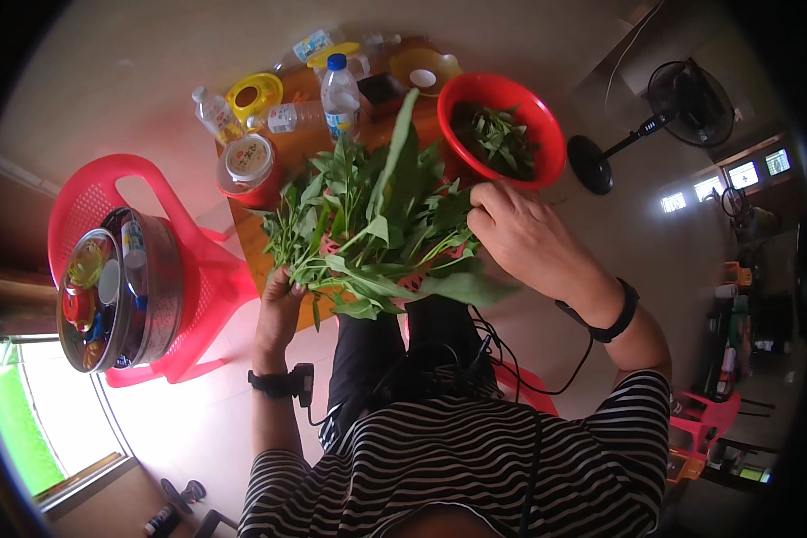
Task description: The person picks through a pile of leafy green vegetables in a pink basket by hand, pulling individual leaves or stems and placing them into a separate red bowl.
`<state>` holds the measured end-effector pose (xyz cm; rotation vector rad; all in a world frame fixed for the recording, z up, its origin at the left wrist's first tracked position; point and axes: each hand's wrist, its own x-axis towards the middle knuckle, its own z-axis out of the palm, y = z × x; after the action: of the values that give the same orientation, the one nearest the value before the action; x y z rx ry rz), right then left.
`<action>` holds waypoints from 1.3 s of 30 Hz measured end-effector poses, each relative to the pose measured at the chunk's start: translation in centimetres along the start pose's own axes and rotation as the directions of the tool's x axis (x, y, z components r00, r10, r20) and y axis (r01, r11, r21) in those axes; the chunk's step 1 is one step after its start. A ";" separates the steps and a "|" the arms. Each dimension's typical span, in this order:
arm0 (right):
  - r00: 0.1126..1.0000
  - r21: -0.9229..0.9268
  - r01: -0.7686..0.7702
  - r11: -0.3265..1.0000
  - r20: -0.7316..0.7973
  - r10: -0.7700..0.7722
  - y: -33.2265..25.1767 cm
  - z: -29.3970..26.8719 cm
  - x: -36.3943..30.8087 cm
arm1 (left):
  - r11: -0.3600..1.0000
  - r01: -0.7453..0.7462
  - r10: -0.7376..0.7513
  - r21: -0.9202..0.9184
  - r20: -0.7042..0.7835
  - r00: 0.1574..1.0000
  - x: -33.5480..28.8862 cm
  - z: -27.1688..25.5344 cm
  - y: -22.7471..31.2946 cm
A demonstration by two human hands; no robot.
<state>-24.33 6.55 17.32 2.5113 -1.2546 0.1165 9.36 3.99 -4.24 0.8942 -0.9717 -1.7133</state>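
Observation:
A big heap of leafy greens (pixel 368 229), with long narrow leaves and pale stems, spreads over the near part of the wooden table in front of me. Bits of something pink-red show between the leaves. At the heap's near left edge, my left hand (pixel 280 309) is closed on stems, its thumb uppermost and most fingers hidden by leaves. My right hand (pixel 516 233) is at the heap's right side, fingers curled together in a pinch against the leaf ends; whatever is between them is hidden. Beyond it, a red basin (pixel 547 134) holds more loose green leaves.
Bottles, including a blue-capped one (pixel 339 99), and a lidded tub (pixel 248 159) crowd the wooden table (pixel 255 235). A pink plastic chair (pixel 211 296) at left bears a metal pot (pixel 166 296) of small things. A black fan (pixel 690 103) stands far right. Cables cross my lap.

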 end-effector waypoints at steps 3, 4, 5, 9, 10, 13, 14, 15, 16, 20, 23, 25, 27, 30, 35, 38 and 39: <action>0.999 0.068 -0.054 0.996 0.005 0.054 -0.1 0.8 -0.7 | 1.000 -0.017 0.017 0.006 -0.012 1.000 -0.1 0.4 0.6; 0.995 0.134 -0.102 0.986 0.013 0.101 -0.1 1.3 -0.9 | 0.999 -0.025 0.026 0.026 -0.014 1.000 -0.1 0.5 0.8; 0.995 0.135 -0.099 0.986 0.011 0.098 -0.2 1.5 -0.9 | 0.999 -0.027 0.028 0.027 -0.018 0.999 -0.1 0.5 0.7; 0.914 0.404 -0.349 0.846 -0.054 0.403 0.1 2.9 -1.2 | 0.997 -0.020 0.021 -0.078 0.012 1.000 0.2 0.3 0.3; 0.815 0.532 -0.483 0.696 -0.019 0.580 0.3 3.4 -1.4 | 0.996 -0.023 0.024 -0.092 0.016 1.000 0.2 0.2 0.2; 0.700 0.755 -0.338 0.562 -0.198 0.687 1.6 2.5 -0.8 | 0.998 -0.022 0.023 -0.064 0.003 1.000 0.2 0.7 0.4; 0.706 0.756 -0.302 0.580 -0.231 0.669 0.9 1.5 -0.3 | 0.998 -0.020 0.020 -0.063 -0.002 1.000 0.2 0.7 0.2; 0.708 0.760 -0.299 0.578 -0.229 0.668 0.1 1.0 0.0 | 0.997 -0.030 0.030 -0.067 -0.007 1.000 0.1 0.6 0.2; 0.805 0.672 -0.228 0.705 -0.277 0.525 -0.8 0.5 0.1 | 0.997 -0.040 0.040 -0.070 -0.011 0.999 0.1 0.6 0.1; 0.993 0.316 -0.001 0.949 -0.115 0.040 -3.7 0.0 0.7 | 0.998 -0.039 0.039 -0.042 -0.006 0.999 0.2 0.6 0.0; 0.999 0.308 0.021 0.951 -0.042 -0.008 -4.6 2.0 0.7 | 0.997 -0.036 0.035 -0.076 -0.010 0.999 0.2 1.3 0.5; 0.999 0.195 0.039 0.980 -0.041 -0.032 -5.1 3.2 0.5 | 0.995 -0.039 0.034 -0.089 -0.053 0.998 0.0 1.5 1.0; 0.997 0.185 0.074 0.980 0.011 -0.077 -5.1 3.3 0.3 | 0.995 -0.045 0.040 -0.088 -0.052 0.998 0.0 2.1 1.3; 0.997 0.170 0.082 0.982 -0.021 -0.080 -5.4 3.6 0.0 | 0.977 -0.063 0.079 0.204 -0.075 0.994 0.2 0.8 0.2; 0.977 0.159 0.149 0.976 -0.177 -0.120 -5.1 4.9 -0.2 | 0.998 -0.032 0.035 0.060 -0.053 0.998 -0.1 3.0 1.7; 0.998 0.087 0.037 0.996 -0.052 -0.032 -5.9 6.3 -0.3 | 0.996 -0.082 0.082 0.034 0.004 0.997 0.1 2.8 1.3; 0.999 0.093 0.004 0.996 -0.054 0.001 -5.9 6.3 -0.5 | 0.996 -0.074 0.074 0.039 0.006 0.997 0.2 3.1 1.3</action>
<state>-20.46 8.19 9.75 2.5691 -1.2533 0.2459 7.08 4.15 -1.83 0.8695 -1.0326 -1.6395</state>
